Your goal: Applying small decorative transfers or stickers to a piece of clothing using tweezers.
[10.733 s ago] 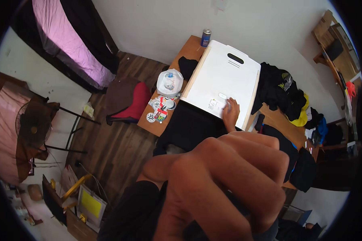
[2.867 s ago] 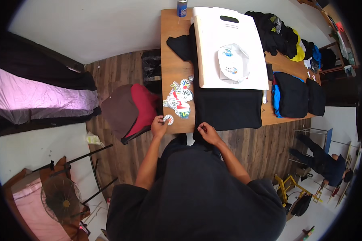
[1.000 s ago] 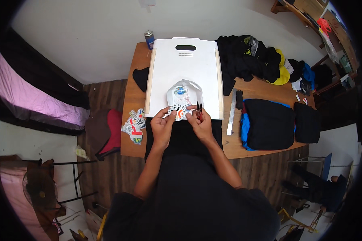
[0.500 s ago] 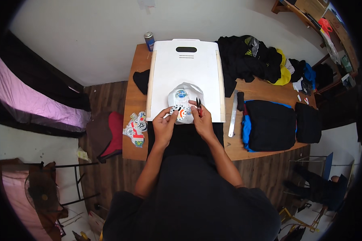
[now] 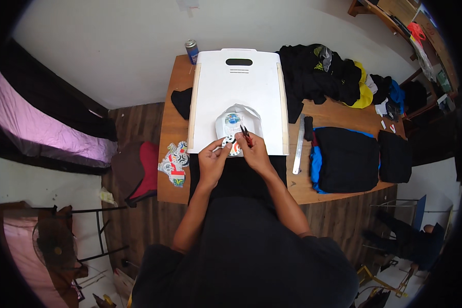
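My left hand (image 5: pixel 211 158) is closed, pinching a round patterned cut-out (image 5: pixel 234 148) in black, white and orange by its left side. Against its right side press the fingertips of my right hand (image 5: pixel 254 154), which also holds small red-and-black snips (image 5: pixel 246 135), points forward. Both hands are over the near end of a white board (image 5: pixel 210 97). Just beyond them, a crumpled whitish sheet (image 5: pixel 252 115) lies on the board, with a round blue print (image 5: pixel 233 119) showing on it. Black cloth (image 5: pixel 236 177) hangs at the board's near edge.
Left of the board, patterned cut-outs (image 5: pixel 175 163) lie on the wooden table (image 5: pixel 172 134). A spray can (image 5: pixel 191 51) stands at its far left corner. To the right are a metal ruler (image 5: pixel 299 149), folded black cloth (image 5: pixel 346 160) and a heap of dark clothing (image 5: pixel 318 77).
My right hand has moved in to the left, closer to my left hand, and now covers more of the cut-out. The snips have shifted left with it and tilted.
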A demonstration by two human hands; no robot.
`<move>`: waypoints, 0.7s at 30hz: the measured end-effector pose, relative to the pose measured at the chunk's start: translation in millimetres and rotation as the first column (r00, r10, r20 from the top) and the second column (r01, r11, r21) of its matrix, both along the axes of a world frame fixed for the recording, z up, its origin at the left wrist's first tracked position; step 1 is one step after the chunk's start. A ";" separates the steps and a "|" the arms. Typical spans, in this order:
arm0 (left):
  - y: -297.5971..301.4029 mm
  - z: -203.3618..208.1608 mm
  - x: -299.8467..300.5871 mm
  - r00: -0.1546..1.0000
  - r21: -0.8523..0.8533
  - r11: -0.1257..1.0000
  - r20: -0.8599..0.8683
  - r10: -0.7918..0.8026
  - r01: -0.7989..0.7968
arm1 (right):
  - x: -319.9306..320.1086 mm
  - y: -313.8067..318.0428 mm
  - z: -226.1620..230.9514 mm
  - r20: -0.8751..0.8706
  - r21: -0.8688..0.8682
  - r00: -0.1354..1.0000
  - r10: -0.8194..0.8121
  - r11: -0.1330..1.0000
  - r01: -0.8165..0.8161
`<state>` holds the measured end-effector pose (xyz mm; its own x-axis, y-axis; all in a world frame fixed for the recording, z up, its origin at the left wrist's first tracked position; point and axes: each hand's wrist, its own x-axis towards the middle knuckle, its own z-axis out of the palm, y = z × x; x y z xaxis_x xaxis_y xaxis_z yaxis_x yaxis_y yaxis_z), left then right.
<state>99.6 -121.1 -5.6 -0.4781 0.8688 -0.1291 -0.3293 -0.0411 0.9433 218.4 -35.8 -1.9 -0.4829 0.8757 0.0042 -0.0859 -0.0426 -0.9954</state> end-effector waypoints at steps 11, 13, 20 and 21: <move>-0.5 -1.2 -0.8 1.000 0.006 1.000 0.009 -0.013 0.013 | 3.5 6.3 -16.0 -0.030 0.060 0.980 -0.196 0.978 0.198; -1.8 2.1 -0.9 1.000 -0.037 0.999 0.017 -0.022 0.023 | 15.7 3.6 -17.2 -0.153 -0.291 0.986 -0.065 0.957 0.018; 3.8 2.3 -0.4 0.999 0.032 0.999 -0.045 -0.022 0.024 | 5.9 -15.3 -9.7 -0.020 -0.126 0.989 -0.144 0.982 0.141; 4.6 1.7 0.9 0.999 0.100 0.995 -0.049 -0.015 0.020 | 6.2 -16.7 -7.1 -0.019 -0.127 0.989 -0.146 0.982 0.142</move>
